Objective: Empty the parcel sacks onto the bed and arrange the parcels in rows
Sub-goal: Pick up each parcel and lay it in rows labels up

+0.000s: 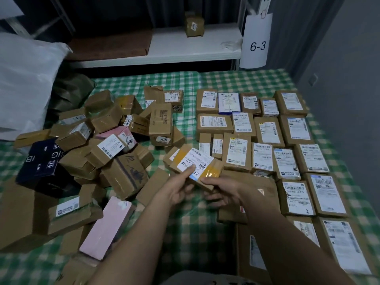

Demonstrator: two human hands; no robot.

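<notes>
Both hands hold one small cardboard parcel (202,164) with yellow tape and a white label, above the middle of the bed (185,221). My left hand (180,187) grips its near left end, thumb on the label. My right hand (221,190) grips its near right end. To the right, several labelled parcels lie in neat rows (267,136), labels up. To the left lies a loose heap of brown, pink and dark blue parcels (98,149). A white parcel sack (26,83) slumps at the far left.
A white shelf (193,48) runs behind the bed with one brown parcel (194,24) on it and a hanging paper sign marked 6-3 (257,42). A grey wall (349,99) borders the bed on the right. A long pink box (104,227) lies near the front left.
</notes>
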